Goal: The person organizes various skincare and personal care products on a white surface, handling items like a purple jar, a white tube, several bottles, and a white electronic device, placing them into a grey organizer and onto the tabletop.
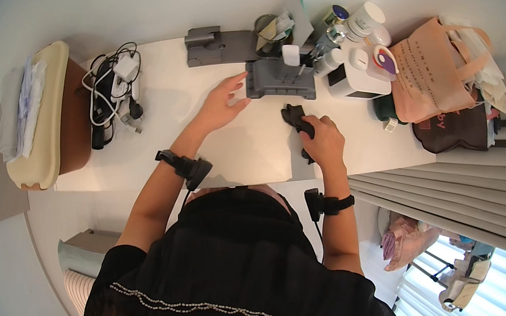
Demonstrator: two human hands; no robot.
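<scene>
My right hand (325,142) grips a crumpled black cloth (295,116) near the front of the white tabletop (234,150); part of the cloth hangs out below the fingers. My left hand (224,104) is raised over the tabletop with its fingers apart, holding nothing, close to the left end of a dark grey plastic stand (280,83). A small white device (291,55) rests on that stand. Behind and to its left lies a second grey plastic base (223,46). Each wrist wears a black strap with a small module and a cable.
Cables and a white charger (127,67) lie beside a brown bin (78,115) with a cream lid (44,115) at left. Behind the stand are a mesh cup (269,36) and bottles (332,59). To the right are a white box (359,83) and a peach tote bag (430,72).
</scene>
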